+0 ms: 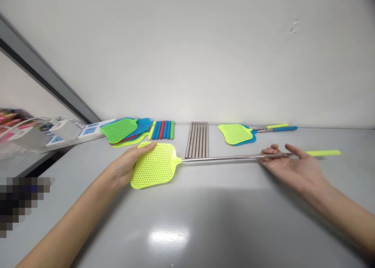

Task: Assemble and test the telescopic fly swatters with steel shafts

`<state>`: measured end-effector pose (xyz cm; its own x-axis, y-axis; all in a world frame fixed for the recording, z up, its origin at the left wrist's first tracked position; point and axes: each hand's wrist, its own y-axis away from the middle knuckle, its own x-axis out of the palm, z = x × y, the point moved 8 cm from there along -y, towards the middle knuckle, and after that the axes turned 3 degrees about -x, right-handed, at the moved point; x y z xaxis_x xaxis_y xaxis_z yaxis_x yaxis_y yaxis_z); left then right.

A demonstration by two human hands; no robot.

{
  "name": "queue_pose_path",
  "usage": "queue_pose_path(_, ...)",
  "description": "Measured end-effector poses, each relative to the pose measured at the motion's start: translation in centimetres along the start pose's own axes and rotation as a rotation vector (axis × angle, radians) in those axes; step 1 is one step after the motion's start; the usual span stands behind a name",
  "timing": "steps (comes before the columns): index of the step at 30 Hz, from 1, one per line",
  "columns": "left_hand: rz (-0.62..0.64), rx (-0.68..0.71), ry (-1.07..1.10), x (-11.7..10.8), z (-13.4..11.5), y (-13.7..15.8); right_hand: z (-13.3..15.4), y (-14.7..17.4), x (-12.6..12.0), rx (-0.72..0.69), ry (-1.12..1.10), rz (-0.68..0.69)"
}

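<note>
Holding one swatter (177,161), left hand (131,161) pinches its head (155,164), right hand (295,171), loosely open, supports its rod (222,158); next move probably needs both.

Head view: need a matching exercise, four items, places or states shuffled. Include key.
Column 1
1. Left hand
2. Right hand
3. Loose metal rods
4. Power strip

Column 2
A. Silver, lying side by side
B. White with blue sockets, far left
C. At a lime mesh head
D. At a swatter's metal shaft

Pairs: 1-C, 2-D, 3-A, 4-B
</note>
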<state>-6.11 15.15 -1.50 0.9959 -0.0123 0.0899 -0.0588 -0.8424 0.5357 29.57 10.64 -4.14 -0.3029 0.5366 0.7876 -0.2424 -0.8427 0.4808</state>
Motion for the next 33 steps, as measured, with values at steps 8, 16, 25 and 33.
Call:
queue_pose_path(8,-0.266,0.579,-0.672,1.0,-2.6,1.0,3.6,-0.3,0.9,-0.021,-0.062,-0.041)
queue_pose_path(16,0.022,0.955,-1.323,9.0,0.1,4.7,3.9,-0.1,1.6,-0.038,0.041,-0.001)
queue_pose_path(25,0.267,0.869,-1.405,11.4,2.5,6.2,3.7,0.9,2.9,-0.012,0.133,0.111)
queue_pose_path(33,0.347,0.758,-1.299,11.7,4.1,6.4,2.3,1.1,1.2,-0.116,0.134,0.009)
